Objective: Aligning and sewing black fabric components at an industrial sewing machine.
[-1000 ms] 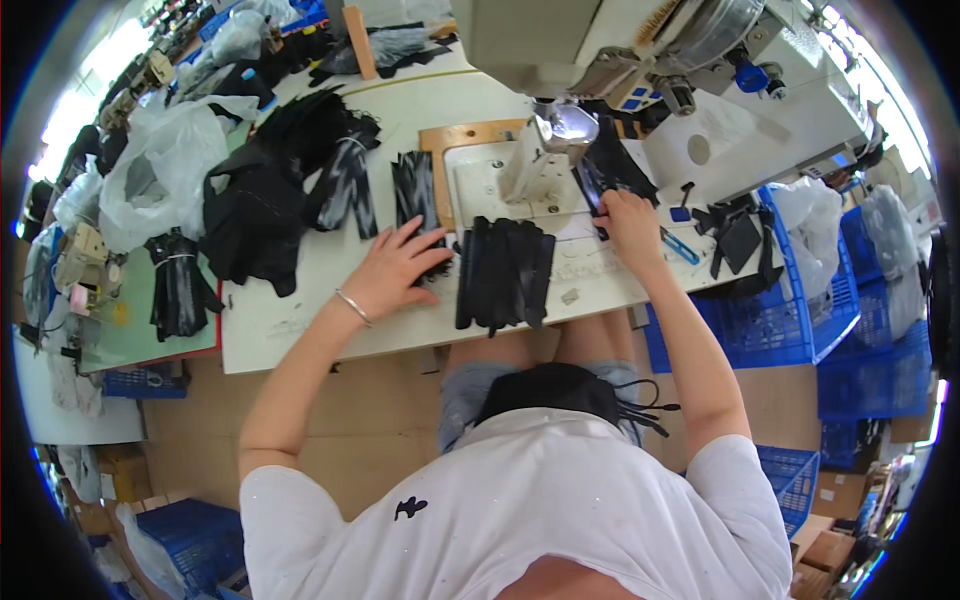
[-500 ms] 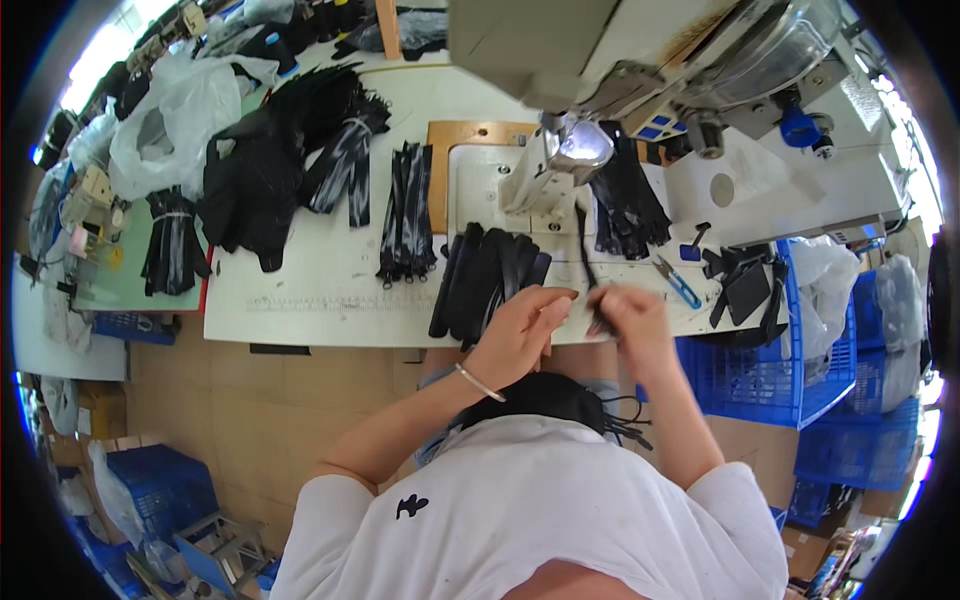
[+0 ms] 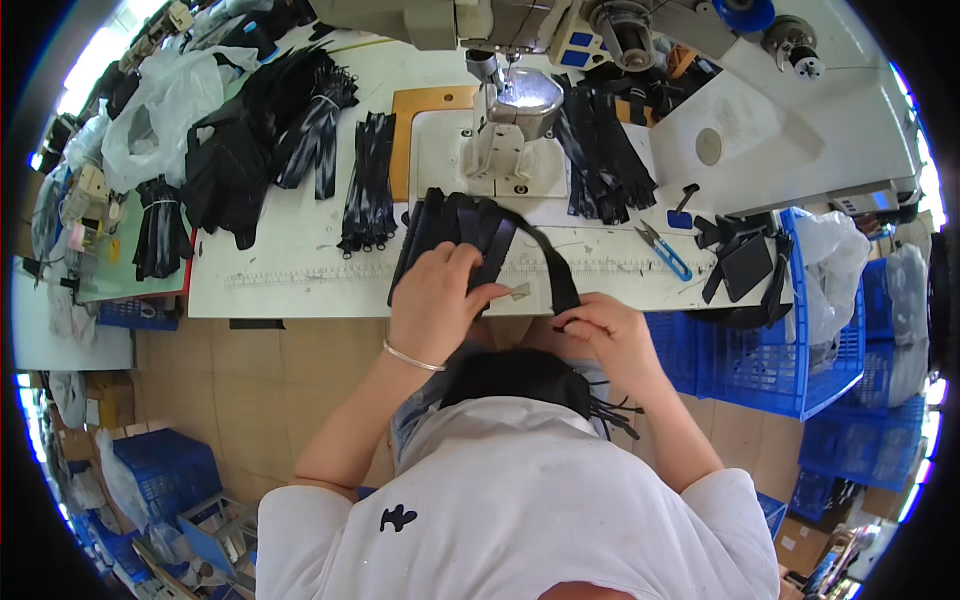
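A pile of black fabric strips (image 3: 428, 225) lies at the front of the sewing table. My left hand (image 3: 432, 305) rests on the pile, fingers bent over the strips and thumb held apart to the right. From the pile's top a black strap (image 3: 550, 258) arches over to the right. Its near end is pinched between the thumb and fingers of my right hand (image 3: 608, 335), at the table's front edge. Just beyond my left thumb is a small pale scrap (image 3: 520, 291). Behind the pile stands the sewing machine's lit needle area (image 3: 525, 92).
Zipper bundles (image 3: 368, 185) lie left of the machine, and black strips (image 3: 603, 155) to its right. Blue-handled thread snips (image 3: 665, 252) and black pieces (image 3: 745, 265) sit farther right. A blue crate (image 3: 740, 365) with a plastic bag stands beside the table. A printed ruler scale (image 3: 300, 275) runs along the front.
My left hand has moved left and forward onto the pile. My right hand has come down slightly and now draws out a strap from the pile. The view has shifted.
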Available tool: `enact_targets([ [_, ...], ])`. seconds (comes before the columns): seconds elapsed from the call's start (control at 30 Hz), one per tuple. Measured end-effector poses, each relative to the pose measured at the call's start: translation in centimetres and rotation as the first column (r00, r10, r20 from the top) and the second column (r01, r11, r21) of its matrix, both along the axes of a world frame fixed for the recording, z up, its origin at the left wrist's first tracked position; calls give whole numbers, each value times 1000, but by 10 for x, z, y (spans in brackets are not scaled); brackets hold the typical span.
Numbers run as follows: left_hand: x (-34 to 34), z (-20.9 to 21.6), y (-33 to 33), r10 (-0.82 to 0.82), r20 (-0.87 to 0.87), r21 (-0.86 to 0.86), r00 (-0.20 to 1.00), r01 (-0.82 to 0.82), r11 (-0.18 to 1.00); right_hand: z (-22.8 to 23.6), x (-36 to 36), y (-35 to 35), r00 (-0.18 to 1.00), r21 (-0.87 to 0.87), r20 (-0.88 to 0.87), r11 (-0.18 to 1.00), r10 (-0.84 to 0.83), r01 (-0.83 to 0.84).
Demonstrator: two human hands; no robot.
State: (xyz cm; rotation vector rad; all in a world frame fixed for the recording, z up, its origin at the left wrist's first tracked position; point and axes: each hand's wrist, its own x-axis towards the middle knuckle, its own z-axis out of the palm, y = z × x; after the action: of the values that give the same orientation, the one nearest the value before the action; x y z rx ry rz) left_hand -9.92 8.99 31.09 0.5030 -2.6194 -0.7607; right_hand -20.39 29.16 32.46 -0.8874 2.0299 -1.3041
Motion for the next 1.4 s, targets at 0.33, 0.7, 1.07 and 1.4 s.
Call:
enact_targets([
  [0.33,-1,-18,-15,-109,266,-14,958,117,993,-10,-3,36,851,138,465,969,-246,205],
  [0.7,36,-39,-27,156,-80,917,984,135,-376,12,-7,-20,943,15,330,999,-48,45],
  [1.07,39,-25,-20,208,-123,836,971,214,-505,29,4,-92,982,-200,-152,969,113,-143],
  [1.4,14,11,-47,294,-201,969,934,233,-80,18,-6,-118,966,-48,233,993,114,-106],
])
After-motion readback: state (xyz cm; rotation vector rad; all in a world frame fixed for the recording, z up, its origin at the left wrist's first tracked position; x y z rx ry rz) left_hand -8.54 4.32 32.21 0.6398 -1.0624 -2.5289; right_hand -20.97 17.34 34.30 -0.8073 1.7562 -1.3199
